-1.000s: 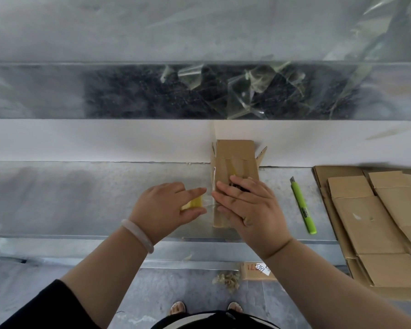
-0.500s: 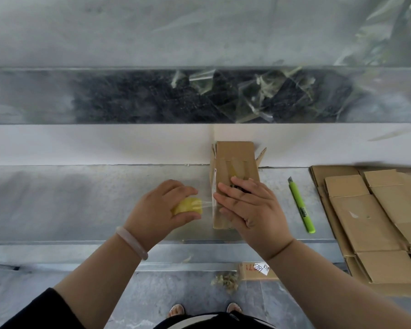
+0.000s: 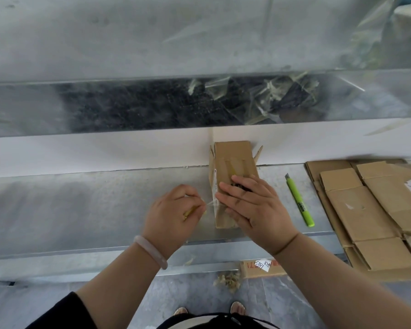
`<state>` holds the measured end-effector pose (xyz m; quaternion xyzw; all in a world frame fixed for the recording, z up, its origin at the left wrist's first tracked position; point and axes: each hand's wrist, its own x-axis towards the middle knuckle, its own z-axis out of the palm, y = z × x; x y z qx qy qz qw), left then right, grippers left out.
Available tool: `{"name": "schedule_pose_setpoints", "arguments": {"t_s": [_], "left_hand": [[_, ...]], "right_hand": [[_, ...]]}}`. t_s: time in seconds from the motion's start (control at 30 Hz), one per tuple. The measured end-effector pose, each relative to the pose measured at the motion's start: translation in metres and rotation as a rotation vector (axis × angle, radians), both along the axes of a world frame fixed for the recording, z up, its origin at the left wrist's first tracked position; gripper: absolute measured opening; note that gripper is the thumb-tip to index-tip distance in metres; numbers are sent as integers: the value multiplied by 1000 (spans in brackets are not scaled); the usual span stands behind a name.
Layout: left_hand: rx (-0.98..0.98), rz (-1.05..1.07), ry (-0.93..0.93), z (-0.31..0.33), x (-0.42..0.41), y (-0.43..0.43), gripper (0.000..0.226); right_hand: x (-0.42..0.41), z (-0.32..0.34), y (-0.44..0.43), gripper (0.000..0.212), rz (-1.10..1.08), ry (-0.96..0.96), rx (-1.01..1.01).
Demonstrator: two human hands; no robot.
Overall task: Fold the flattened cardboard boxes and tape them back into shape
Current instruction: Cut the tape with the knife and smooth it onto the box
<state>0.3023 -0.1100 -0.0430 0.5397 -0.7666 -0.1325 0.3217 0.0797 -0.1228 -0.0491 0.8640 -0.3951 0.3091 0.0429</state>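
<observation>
Looking down from the head camera, with twelve o'clock pointing away from me. A small cardboard box [image 3: 231, 154] lies on its side on a grey worktop [image 3: 81, 200], just right of the middle of the view. Its far end touches a white board [image 3: 105, 150] that runs across at twelve o'clock, and a small flap sticks out at that end, toward one o'clock. Old tape marks show on the top face.

My right hand [image 3: 254, 210] lies flat on the near half of the box, fingers straight and spread, pointing toward ten o'clock. Its grip is not closed; it only presses the cardboard down.

At nine o'clock of the box, just beside it, my left hand [image 3: 171, 217] has its grip curled round a yellow tape roll [image 3: 189, 213], which the fingers mostly hide. A short strip of clear tape [image 3: 210, 203] stretches from the roll to the left side of the box. A pale bracelet [image 3: 150, 251] sits on that wrist.

At three o'clock of the box, apart from it, a green utility knife [image 3: 299, 200] lies on the worktop with its blade end toward twelve. Further toward three o'clock, flattened boxes [image 3: 361, 210] lie overlapping in a pile that reaches the right edge.

At six o'clock, below the worktop edge, I see the floor [image 3: 105, 305], a cardboard scrap [image 3: 249, 269] bearing a handwritten label, and the tips of two feet [image 3: 182, 311].
</observation>
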Motion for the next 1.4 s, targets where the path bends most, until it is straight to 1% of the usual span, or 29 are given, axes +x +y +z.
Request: {"name": "schedule_pose_setpoints", "arguments": {"t_s": [0.07, 0.1, 0.13, 0.17, 0.2, 0.23, 0.27, 0.3, 0.33, 0.37, 0.4, 0.43, 0.47, 0.57, 0.63, 0.67, 0.73, 0.8, 0.83, 0.87, 0.9, 1.03, 1.1, 1.13, 1.23, 1.4], "left_hand": [[-17, -22, -35, 2, -2, -2, 9], [-16, -33, -48, 2, -2, -2, 9], [-5, -39, -51, 3, -2, -2, 10], [11, -37, -44, 2, -1, -2, 12], [29, -31, -29, 2, -1, -1, 15], [42, -27, -17, 2, 0, 0, 19], [51, -25, -10, 1, 0, 0, 22], [57, -26, -6, 1, 1, 1, 23], [63, -30, -4, 1, 1, 2, 21], [67, -33, -1, 1, 2, 3, 19], [68, -35, 1, 1, 3, 3, 18], [71, -33, 2, 1, 3, 3, 18], [78, -32, 2, 1, 4, 3, 18], [92, -33, 7, 2, 3, 2, 17], [97, -33, 11, 2, 3, 0, 16], [99, -36, 18, 2, 3, -1, 14], [95, -46, 34, 2, 3, -2, 7], [88, -56, 38, 0, 4, -3, 4], [86, -60, 41, -1, 4, -4, 4], [86, -63, 42, -1, 3, -4, 3], [84, -65, 40, -2, 3, -4, 3], [63, -70, 74, -2, 3, -5, 3], [36, -81, 93, -3, 3, -5, 1], [30, -83, 91, -3, 3, -5, 3], [42, -70, 89, -4, 4, -7, 7], [91, -52, 157, -5, 6, -9, 4]], "right_hand": [[-6, 0, 2, 36, -11, 88, -39], [-11, -2, 4, 41, -39, 95, -37], [-18, -4, 7, 45, -94, 61, -17], [-26, -7, 9, 48, -190, -15, 29], [-35, -9, 11, 51, -335, -120, 102], [-45, -13, 10, 52, -511, -228, 210], [-57, -17, 7, 54, -676, -294, 353], [-67, -23, 2, 55, -808, -286, 511], [-76, -29, -3, 55, -894, -213, 664], [-83, -36, -6, 54, -940, -113, 789], [-86, -41, -9, 50, -956, -12, 866], [-89, -46, -10, 43, -968, 64, 885], [-90, -48, -11, 36, -988, 95, 873], [-90, -53, -9, 30, -1054, 41, 834], [-86, -52, -3, 30, -1051, -16, 834], [-83, -51, 3, 30, -1053, -86, 815], [-72, -43, 21, 29, -1052, -313, 711], [-56, -32, 43, 27, -997, -546, 587], [-46, -25, 55, 27, -943, -636, 557], [-34, -16, 67, 26, -874, -676, 544], [-21, -7, 79, 26, -803, -654, 536], [30, 21, 108, 33, -592, -334, 556], [46, 24, 112, 36, -522, -232, 598], [52, 24, 112, 42, -495, -200, 612], [63, 26, 111, 53, -456, -163, 628], [70, 30, 114, 53, -499, -179, 618]]}}
